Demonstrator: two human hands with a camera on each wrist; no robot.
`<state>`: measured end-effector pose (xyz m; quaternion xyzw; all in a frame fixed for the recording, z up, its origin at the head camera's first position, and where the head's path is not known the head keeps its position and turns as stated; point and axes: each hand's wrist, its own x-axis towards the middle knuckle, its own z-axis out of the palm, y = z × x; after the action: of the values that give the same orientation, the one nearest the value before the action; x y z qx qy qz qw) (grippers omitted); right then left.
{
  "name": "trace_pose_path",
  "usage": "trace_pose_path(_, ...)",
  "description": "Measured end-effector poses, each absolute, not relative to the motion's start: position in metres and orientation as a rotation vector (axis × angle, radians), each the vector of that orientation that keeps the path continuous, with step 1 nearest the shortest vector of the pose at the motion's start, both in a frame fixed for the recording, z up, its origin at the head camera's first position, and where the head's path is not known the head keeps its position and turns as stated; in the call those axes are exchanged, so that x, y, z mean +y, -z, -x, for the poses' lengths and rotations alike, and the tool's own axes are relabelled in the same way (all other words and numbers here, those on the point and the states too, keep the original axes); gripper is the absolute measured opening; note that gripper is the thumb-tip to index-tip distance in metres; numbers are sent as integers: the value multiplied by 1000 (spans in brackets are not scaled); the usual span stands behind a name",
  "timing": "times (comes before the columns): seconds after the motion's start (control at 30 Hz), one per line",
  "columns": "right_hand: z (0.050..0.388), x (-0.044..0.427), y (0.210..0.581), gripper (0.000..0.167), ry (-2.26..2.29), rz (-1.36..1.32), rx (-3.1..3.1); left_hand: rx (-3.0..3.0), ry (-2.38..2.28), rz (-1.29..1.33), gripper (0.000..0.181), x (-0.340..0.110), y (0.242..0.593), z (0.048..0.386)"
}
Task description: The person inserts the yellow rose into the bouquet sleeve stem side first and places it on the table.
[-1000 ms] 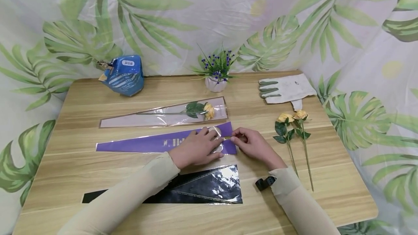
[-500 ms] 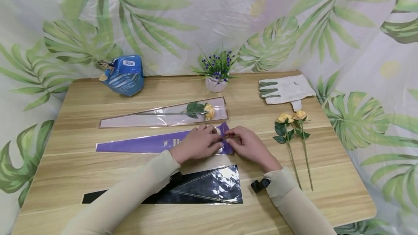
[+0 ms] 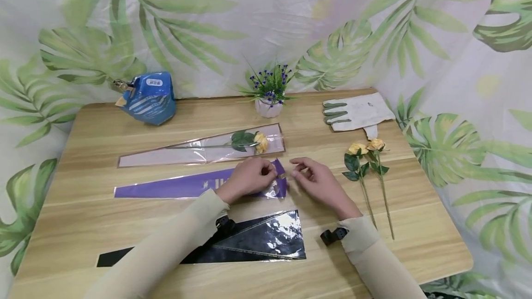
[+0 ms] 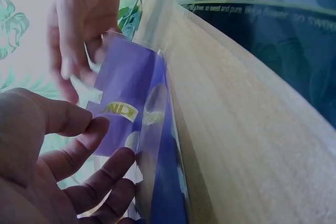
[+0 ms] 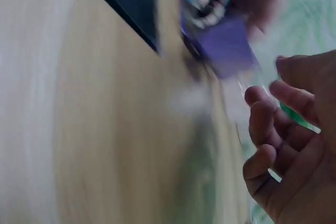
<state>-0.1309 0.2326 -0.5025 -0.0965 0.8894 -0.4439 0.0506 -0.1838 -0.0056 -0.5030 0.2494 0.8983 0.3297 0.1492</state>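
In the head view I see the purple bag [image 3: 174,186] lying between the pink bag [image 3: 145,157] and the black bag [image 3: 262,239]; in the left wrist view the left hand [image 4: 39,169] pinches its edge narrowly; in the right wrist view the right hand [image 5: 304,166] is near, its fingers loosely bent, holding nothing.

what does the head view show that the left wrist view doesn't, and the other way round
Only the head view: the blue bag, potted plant, glove and loose yellow roses.

Only the left wrist view: legible words, "so sweet and pure", on the black sleeve.

Both: that sleeve, the left hand pinching the purple sleeve, the right hand and the wooden table.
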Motion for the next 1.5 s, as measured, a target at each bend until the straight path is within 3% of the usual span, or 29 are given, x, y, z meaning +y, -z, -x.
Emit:
trace_pose_path(0.13, 124, 279, 492, 30, 1377, -76, 2900, 2566, -957, -708, 15, -8, 501, 183)
trace_pose_path(0.27, 119, 330, 481, 27, 1028, -389, 3067, 2565, -958, -704, 15, -9, 497, 185)
trace_pose_path(0.4, 121, 358, 484, 26, 774, -304, 3022, 2576, -938, -688, 17, -10, 497, 186)
trace_pose_path(0.7, 135, 360, 484, 29, 824, -221, 2825, 2541, -978, -735, 20, -6, 499, 187)
trace_pose_path(0.87, 134, 352, 470, 33, 1375, -282, 2545, 2529, -974, -726, 19, -4, 500, 186)
trace_pose_path(1.07, 133, 328, 440, 6, 2527, -343, 1883, 2527, -980, -715, 18, -4, 497, 185)
trace_pose_path(1.13, 135, 314, 432, 9, 2790, -343, 1710, 2532, -982, -710, 17, -5, 497, 185)
trace_pose_path(1.5, 148, 270, 456, 23, 3185, -582, 1924, 2487, -1021, -688, 16, -4, 499, 181)
